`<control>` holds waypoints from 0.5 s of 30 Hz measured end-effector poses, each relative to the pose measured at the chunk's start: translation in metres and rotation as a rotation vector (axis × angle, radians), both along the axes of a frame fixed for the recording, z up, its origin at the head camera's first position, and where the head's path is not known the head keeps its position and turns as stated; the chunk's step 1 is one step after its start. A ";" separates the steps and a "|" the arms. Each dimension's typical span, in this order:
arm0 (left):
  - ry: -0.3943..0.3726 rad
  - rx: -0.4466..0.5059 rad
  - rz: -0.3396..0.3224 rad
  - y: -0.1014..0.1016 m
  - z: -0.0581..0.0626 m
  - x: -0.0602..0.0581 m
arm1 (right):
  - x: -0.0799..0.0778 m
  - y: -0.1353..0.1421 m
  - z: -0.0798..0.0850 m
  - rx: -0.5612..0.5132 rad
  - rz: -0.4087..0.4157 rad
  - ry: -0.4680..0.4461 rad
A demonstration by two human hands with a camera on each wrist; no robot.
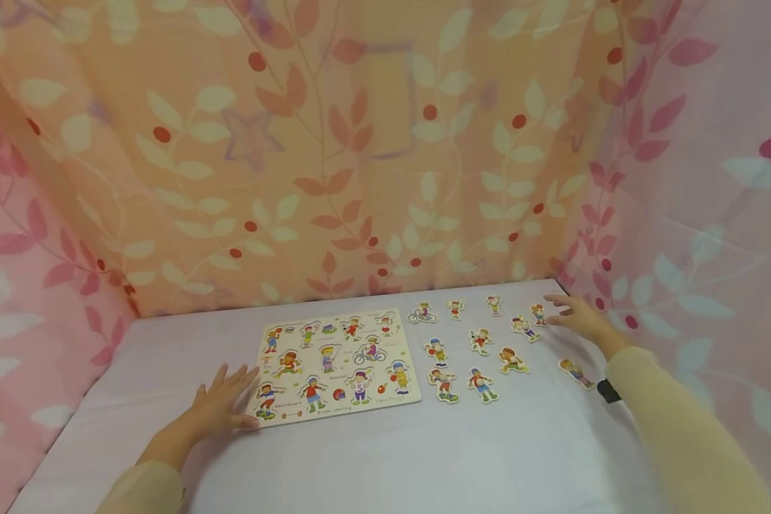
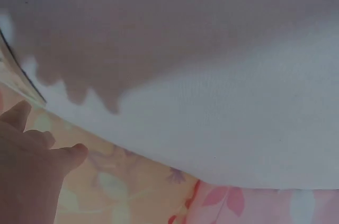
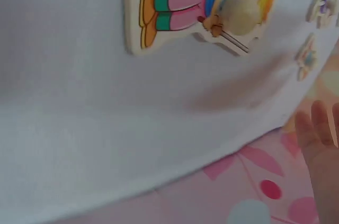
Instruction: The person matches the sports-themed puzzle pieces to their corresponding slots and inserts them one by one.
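A wooden puzzle board (image 1: 340, 368) printed with sports children lies on the white cloth. My left hand (image 1: 221, 401) is at its left edge, fingers spread and the thumb at the near corner; the left wrist view shows that hand (image 2: 39, 150) beside the board's edge (image 2: 24, 78). My right hand (image 1: 578, 318) hovers at the far right, fingers stretched toward a small child-shaped puzzle piece (image 1: 538, 314), holding nothing. In the right wrist view its fingers (image 3: 320, 123) appear apart from the pieces. Closest to that camera lies a puzzle piece of a child with a stick (image 3: 185, 7).
Several loose pieces lie right of the board, among them a cyclist piece (image 1: 422, 313), a skateboarder piece (image 1: 444, 385) and a runner piece (image 1: 513, 360). A black object (image 1: 609, 391) is by the right wrist. Floral curtains (image 1: 334, 164) stand behind and at both sides.
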State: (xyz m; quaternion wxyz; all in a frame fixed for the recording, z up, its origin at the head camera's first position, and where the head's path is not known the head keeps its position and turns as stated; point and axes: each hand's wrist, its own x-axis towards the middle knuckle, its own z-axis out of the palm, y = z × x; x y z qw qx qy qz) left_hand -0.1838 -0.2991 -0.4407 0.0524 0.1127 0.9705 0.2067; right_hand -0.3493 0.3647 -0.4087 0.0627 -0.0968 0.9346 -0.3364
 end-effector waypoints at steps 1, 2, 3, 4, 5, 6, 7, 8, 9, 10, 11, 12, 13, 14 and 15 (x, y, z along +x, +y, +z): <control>-0.020 0.011 0.006 -0.002 -0.001 -0.001 | -0.003 0.001 -0.004 -0.039 -0.017 -0.025; -0.037 0.023 0.010 -0.003 -0.002 -0.002 | -0.005 0.001 -0.008 -0.062 -0.037 -0.048; -0.048 0.028 0.010 -0.004 -0.003 -0.004 | -0.007 0.002 -0.012 -0.094 -0.057 -0.072; -0.062 0.036 0.011 -0.005 -0.004 -0.005 | -0.009 0.003 -0.015 -0.128 -0.082 -0.095; -0.076 0.043 0.009 -0.005 -0.004 -0.006 | -0.011 0.004 -0.019 -0.153 -0.104 -0.114; -0.085 0.047 0.008 -0.005 -0.004 -0.007 | -0.014 0.005 -0.023 -0.169 -0.123 -0.130; -0.094 0.046 0.006 -0.004 -0.003 -0.008 | -0.017 0.007 -0.026 -0.188 -0.147 -0.154; -0.100 0.045 0.003 -0.002 -0.003 -0.008 | -0.021 0.009 -0.031 -0.195 -0.172 -0.176; -0.104 0.039 0.000 -0.001 -0.002 -0.008 | -0.024 0.012 -0.035 -0.212 -0.201 -0.196; -0.112 0.035 0.000 0.000 -0.002 -0.008 | -0.028 0.014 -0.039 -0.220 -0.223 -0.214; -0.116 0.030 0.000 0.001 -0.001 -0.008 | -0.032 0.015 -0.043 -0.240 -0.252 -0.243; -0.118 0.022 0.000 0.002 -0.001 -0.008 | -0.035 0.016 -0.045 -0.266 -0.273 -0.271; -0.119 0.014 0.001 0.002 -0.001 -0.008 | -0.037 0.017 -0.047 -0.295 -0.298 -0.299; -0.117 0.007 -0.001 0.002 -0.002 -0.008 | -0.040 0.017 -0.049 -0.317 -0.320 -0.315; -0.114 -0.003 -0.003 0.002 -0.002 -0.008 | -0.041 0.017 -0.050 -0.344 -0.331 -0.331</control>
